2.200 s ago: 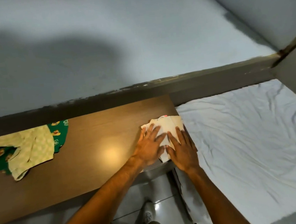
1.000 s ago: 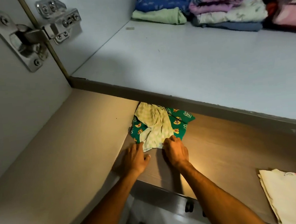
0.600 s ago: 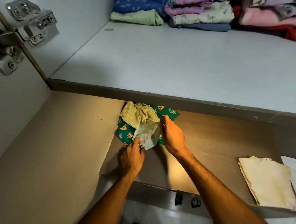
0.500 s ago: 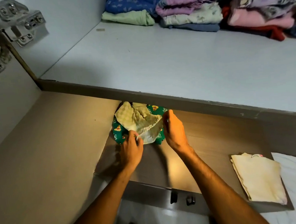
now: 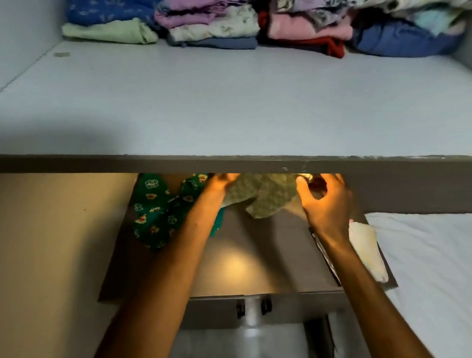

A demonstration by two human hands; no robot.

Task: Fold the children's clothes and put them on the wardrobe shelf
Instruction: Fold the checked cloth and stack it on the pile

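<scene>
A pale yellow-green garment (image 5: 262,195) with a fine check pattern hangs stretched and rumpled just under the front edge of the wardrobe shelf (image 5: 220,98), its lower edge drooping in an uneven point above the brown table (image 5: 238,266). To the left of that garment, a dark green garment (image 5: 156,210) printed with small yellow and orange cartoon figures lies crumpled on the table, partly beneath the left forearm. The left hand (image 5: 220,182) reaches up to the shelf edge and grips the left end of the pale garment, its fingers bunched into the cloth and partly hidden by the shelf's lip. The right hand (image 5: 325,198) is raised at the garment's right end, thumb pinching the cloth near the shelf edge while the other fingers curl loosely; how firmly it grips is hard to tell through motion blur. Both forearms stretch forward and upward from the bottom of the view. Right of the pale garment, a folded cream garment (image 5: 366,249) lies at the table's right edge, beside a white bedsheet (image 5: 448,273). At the back of the shelf, folded clothes (image 5: 241,20) sit in stacks of blue, green, purple, pink and red.
</scene>
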